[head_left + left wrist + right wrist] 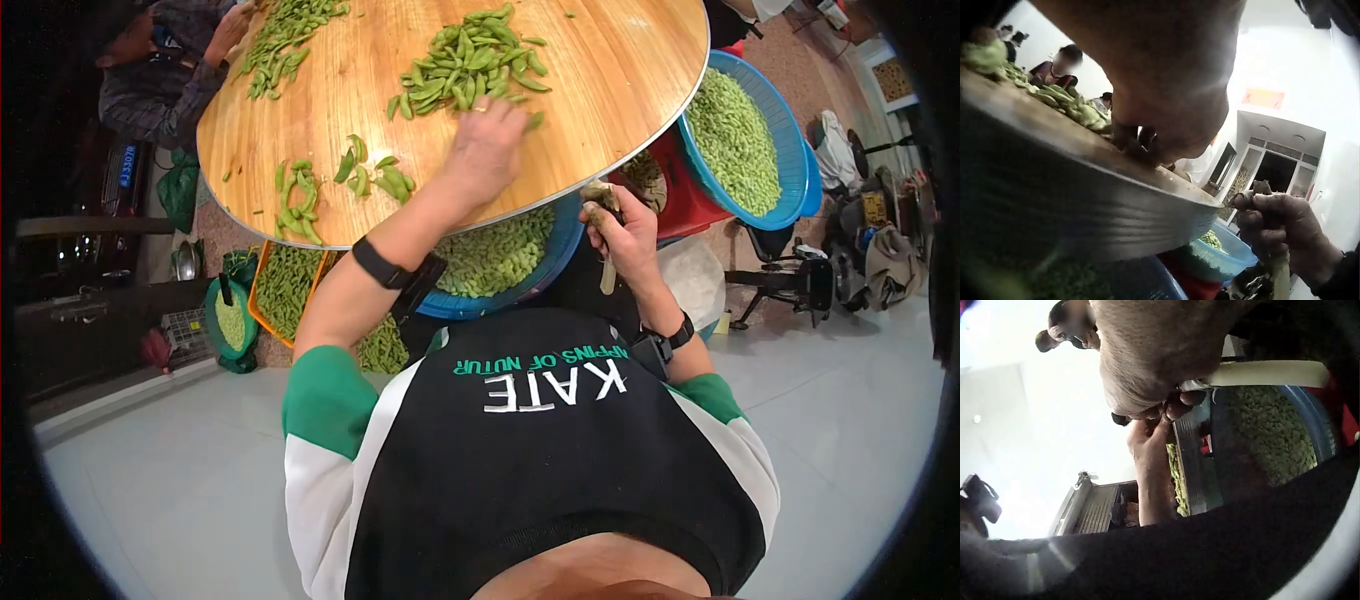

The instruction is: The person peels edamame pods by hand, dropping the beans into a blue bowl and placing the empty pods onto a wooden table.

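My left hand (485, 150) is at the near side of the wooden table, beside a pile of green pods (470, 62). In the left wrist view its fingers bend down to the tabletop; whether they pinch a pod cannot be seen. One pod (535, 121) lies close by its fingers. Past the table's right edge, my right hand (625, 235) grips a tool with a pale handle (608, 275), also in the right wrist view, where the handle (1272, 374) sticks out of the curled fingers. Dark coverings show on its thumb and a finger.
Smaller pod groups (298, 205) lie on the table (330, 110) at the left. A blue basket of shelled beans (495, 255) is under the near edge, another blue basket (735, 140) at the right, and an orange crate of pods (285, 285) at the left. Another person sits across.
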The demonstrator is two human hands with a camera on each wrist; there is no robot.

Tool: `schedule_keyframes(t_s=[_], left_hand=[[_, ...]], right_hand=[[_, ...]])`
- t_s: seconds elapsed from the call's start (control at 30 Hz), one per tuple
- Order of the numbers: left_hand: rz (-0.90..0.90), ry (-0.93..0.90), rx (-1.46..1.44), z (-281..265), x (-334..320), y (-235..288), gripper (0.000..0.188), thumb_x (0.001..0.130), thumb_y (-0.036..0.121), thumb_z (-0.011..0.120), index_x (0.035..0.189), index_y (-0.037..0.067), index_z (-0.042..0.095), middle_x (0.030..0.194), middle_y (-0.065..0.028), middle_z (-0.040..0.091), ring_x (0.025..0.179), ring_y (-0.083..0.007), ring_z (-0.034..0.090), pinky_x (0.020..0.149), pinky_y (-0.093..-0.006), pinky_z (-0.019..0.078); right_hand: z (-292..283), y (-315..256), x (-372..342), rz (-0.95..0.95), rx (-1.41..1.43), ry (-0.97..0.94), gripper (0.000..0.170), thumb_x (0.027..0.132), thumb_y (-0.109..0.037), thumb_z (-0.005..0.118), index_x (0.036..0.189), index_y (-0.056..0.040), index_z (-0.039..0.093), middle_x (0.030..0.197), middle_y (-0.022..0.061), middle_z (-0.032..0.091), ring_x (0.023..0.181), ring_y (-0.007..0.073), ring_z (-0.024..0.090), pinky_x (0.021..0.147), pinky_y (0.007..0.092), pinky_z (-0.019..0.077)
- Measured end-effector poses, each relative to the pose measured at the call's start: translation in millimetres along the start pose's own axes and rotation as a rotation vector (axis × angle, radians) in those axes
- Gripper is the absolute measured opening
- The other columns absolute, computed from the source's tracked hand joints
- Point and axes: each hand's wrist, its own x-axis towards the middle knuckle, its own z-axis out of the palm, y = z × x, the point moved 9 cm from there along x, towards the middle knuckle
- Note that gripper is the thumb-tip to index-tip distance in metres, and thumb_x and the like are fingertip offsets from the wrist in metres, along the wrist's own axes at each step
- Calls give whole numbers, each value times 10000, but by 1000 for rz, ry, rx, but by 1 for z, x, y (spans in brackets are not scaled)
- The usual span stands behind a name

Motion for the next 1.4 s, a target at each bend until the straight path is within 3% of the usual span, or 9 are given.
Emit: schedule_keyframes(t_s=[0.07, 0.23, 0.3, 0.4, 0.5, 0.77, 1.17, 1.37, 1.4], left_hand=[[-140, -5, -58, -13, -16, -20, 193, 681, -35, 534, 862, 17, 574, 864, -164, 571, 871, -348, 541, 737, -452, 463], [-500, 69, -415, -48, -36, -50, 198, 705, -16, 631, 898, -1, 588, 858, -125, 585, 806, -265, 579, 705, -351, 477], [-494, 115, -459, -54, -39, -55, 199, 723, -21, 624, 919, 0, 597, 851, -115, 581, 774, -236, 589, 679, -325, 479], [-484, 170, -690, -60, -39, -46, 166, 799, -20, 603, 963, 3, 615, 864, -66, 601, 708, -147, 601, 617, -256, 474], [-634, -50, -1205, -40, -47, -13, 135, 848, -25, 595, 976, 11, 612, 934, -19, 636, 815, -92, 597, 668, -228, 479], [-735, -68, -1366, -25, -69, 0, 91, 874, 1, 588, 964, -2, 599, 865, -7, 630, 768, -48, 570, 648, -191, 455], [-675, -76, -1232, -27, -76, -2, 47, 877, 31, 595, 918, 8, 601, 791, 20, 603, 667, -25, 484, 571, -197, 388], [-667, -67, -1283, -24, -80, -8, 49, 876, 42, 606, 920, 21, 602, 799, 6, 613, 666, -33, 505, 566, -188, 387], [-716, -76, -1451, -16, -82, -8, 62, 876, 60, 617, 929, 31, 608, 798, -3, 621, 646, -44, 519, 546, -190, 391]], right_hand=[[7, 1, 1, 3, 0, -31, 166, 910, -74, 561, 1059, -7, 593, 775, 23, 612, 521, 33, 493, 433, 169, 354], [35, -3, 1, 16, 35, -174, 263, 946, -117, 509, 1176, 2, 557, 817, 30, 606, 554, 36, 487, 449, 168, 364], [51, -12, 0, 6, 71, -279, 363, 974, -151, 456, 1303, -2, 479, 861, 35, 599, 579, 38, 479, 465, 166, 370], [69, -34, 0, -26, 118, -303, 348, 980, -158, 451, 1294, -8, 471, 795, 13, 569, 561, 32, 465, 466, 178, 374], [78, -43, 9, -40, 268, -342, 319, 986, -154, 436, 1261, 4, 475, 762, 12, 534, 504, 56, 435, 429, 194, 357], [97, -34, 1, 128, 619, -433, 274, 996, -211, 447, 1191, -23, 487, 834, 50, 546, 542, 83, 445, 401, 186, 351], [103, -34, -3, 179, 606, -478, 433, 989, -174, 463, 1396, -41, 390, 806, 55, 523, 530, 68, 402, 414, 182, 342], [104, -34, -1, 207, 578, -405, 387, 971, -151, 490, 1332, -20, 440, 778, 40, 512, 505, 58, 369, 408, 175, 326], [104, -35, -1, 208, 576, -408, 387, 971, -151, 490, 1332, -20, 440, 778, 40, 512, 505, 58, 369, 408, 175, 326]])
